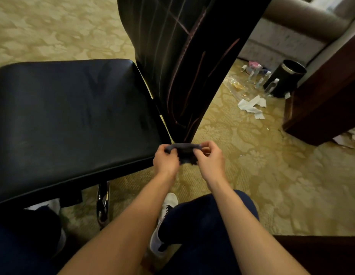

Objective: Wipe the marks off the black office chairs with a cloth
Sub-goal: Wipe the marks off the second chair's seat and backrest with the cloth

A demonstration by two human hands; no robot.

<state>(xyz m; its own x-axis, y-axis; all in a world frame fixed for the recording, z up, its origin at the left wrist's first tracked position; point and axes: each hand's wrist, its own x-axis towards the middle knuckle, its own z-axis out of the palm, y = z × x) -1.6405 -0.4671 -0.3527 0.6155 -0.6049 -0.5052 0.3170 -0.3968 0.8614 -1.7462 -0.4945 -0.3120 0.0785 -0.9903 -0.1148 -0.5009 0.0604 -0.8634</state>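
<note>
Hands meet in the middle of the head view, just off the near right corner of a black office chair seat [73,120]. The left hand [165,158] and right hand [209,157] each pinch one end of a small dark cloth [185,153], fingers curled on it, stretching it between them in the air; it touches nothing. The chair back [182,56], streaked with thin pinkish marks, rises just beyond the cloth. Folding the cloth to a flat pad would likely help before pressing along each streak. Open carpet [272,185] lies to the right. Farther right, crumpled tissues [252,106], bottles, a black bin [285,78] and a dark wooden cabinet edge [321,108] crowd that side.
</note>
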